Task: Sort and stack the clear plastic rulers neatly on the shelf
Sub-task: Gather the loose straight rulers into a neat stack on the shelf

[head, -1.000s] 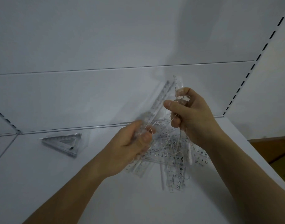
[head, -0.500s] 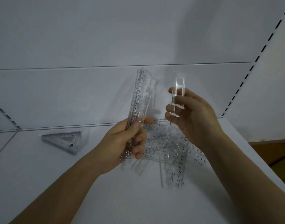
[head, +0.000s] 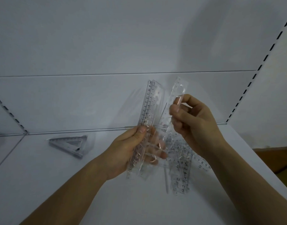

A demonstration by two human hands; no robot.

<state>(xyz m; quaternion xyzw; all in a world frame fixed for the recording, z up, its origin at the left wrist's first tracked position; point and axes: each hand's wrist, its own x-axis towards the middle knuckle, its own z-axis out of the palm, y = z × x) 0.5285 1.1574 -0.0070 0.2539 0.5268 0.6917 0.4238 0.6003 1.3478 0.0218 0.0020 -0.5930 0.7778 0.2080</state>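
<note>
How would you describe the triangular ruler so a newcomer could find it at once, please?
Start at the white shelf and look to its back left, near the rear wall. The triangular set square lies flat there alone, well apart from the loose straight rulers right of it.

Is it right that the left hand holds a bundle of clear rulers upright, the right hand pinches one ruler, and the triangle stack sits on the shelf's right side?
Not quite. The head view shows the triangle stack on the shelf's left side.

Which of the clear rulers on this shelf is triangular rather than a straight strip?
The triangular set square lying alone at the shelf's left. The rulers in the left hand, the right hand and the loose pile are straight strips.
</note>
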